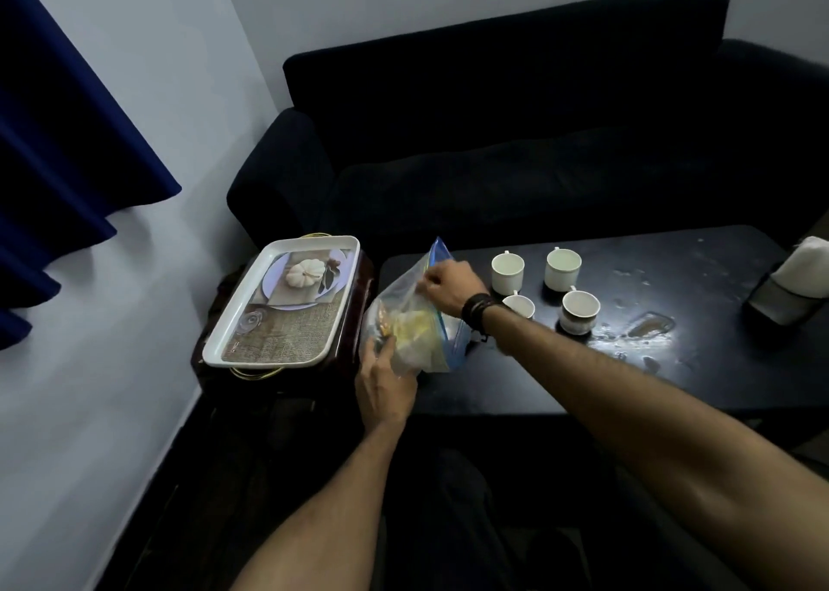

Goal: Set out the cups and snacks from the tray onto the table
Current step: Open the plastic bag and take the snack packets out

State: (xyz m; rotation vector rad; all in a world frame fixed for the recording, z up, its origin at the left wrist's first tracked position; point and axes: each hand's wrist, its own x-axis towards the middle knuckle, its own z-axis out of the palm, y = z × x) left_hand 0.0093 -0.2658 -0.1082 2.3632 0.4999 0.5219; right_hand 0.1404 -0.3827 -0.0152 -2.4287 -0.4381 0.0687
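Note:
A clear zip bag of yellow snacks (415, 328) is held upright at the left end of the dark table (560, 379). My left hand (381, 388) grips its lower left side. My right hand (448, 287), with dark bands on the wrist, pinches the bag's blue zip top. Several white cups (508, 273) stand in a cluster on the table right of the bag; one is partly hidden behind my right wrist. The white tray (215, 348) with a pumpkin picture lies on a small dark stand to the left, with nothing on it.
A dark sofa (516, 142) stands behind the table. A tissue holder (794, 285) sits at the table's far right edge. Wet marks (646, 326) glisten right of the cups. A blue curtain (54, 164) hangs on the left wall.

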